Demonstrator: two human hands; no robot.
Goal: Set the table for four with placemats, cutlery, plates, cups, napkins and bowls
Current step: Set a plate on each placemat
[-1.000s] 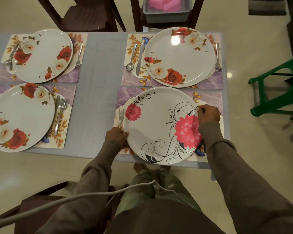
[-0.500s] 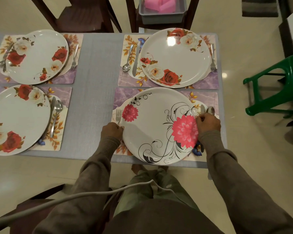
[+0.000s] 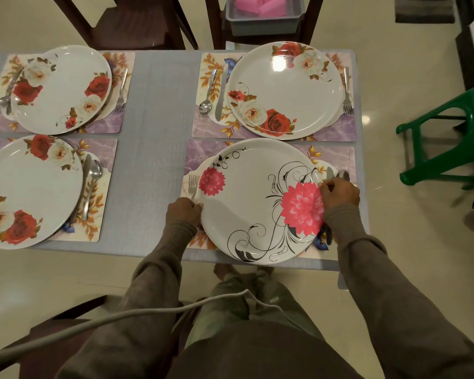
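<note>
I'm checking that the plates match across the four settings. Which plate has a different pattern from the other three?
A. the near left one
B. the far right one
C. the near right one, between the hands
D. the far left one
C: the near right plate has pink flowers with black swirls, while the far left, near left and far right plates carry red and white roses.

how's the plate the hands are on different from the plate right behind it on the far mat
The near white plate with pink flowers and black swirls carries pink blooms; the far white plate with red and cream roses carries roses with brown leaves. The near plate is gripped at its edges by the left hand and right hand; the far plate lies untouched. Both are round, white, and sit on floral placemats with cutlery beside them.
</note>
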